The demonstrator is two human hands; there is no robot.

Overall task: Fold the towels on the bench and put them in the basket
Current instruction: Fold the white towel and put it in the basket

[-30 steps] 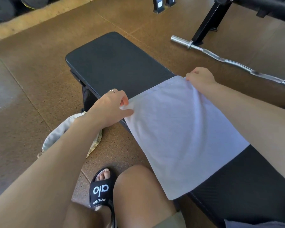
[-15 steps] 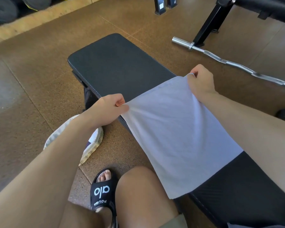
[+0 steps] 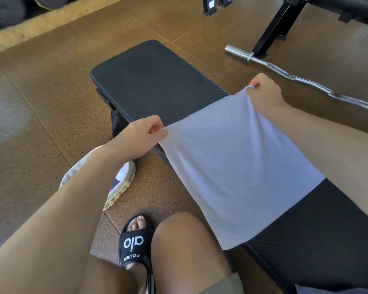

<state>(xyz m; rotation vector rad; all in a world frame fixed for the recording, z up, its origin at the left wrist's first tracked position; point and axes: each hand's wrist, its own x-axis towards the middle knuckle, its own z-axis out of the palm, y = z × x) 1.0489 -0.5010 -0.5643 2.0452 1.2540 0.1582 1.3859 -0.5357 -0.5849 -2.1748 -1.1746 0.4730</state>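
Basket [image 3: 123, 181] is sitting on the floor at far left, partly hidden behind the left forearm; something pale is lying inside, too hidden to count.

Left hand [image 3: 143, 136] is pinching the towel's [image 3: 238, 166] near-left corner, grip closed on the cloth. The towel is lifting off the black worktop [image 3: 157, 81] at its far edge, while its near part is draping over the worktop's side by the knee. Right hand [image 3: 265, 92] is pinching the far-right corner, grip closed on it too.

Judgement: a fold is starting. Both corners should be travelling together, edge kept taut, and landing square on the near edge.

Count: one towel on the worktop, one basket, two hands. A barbell [image 3: 285, 71] is lying on the floor, right.
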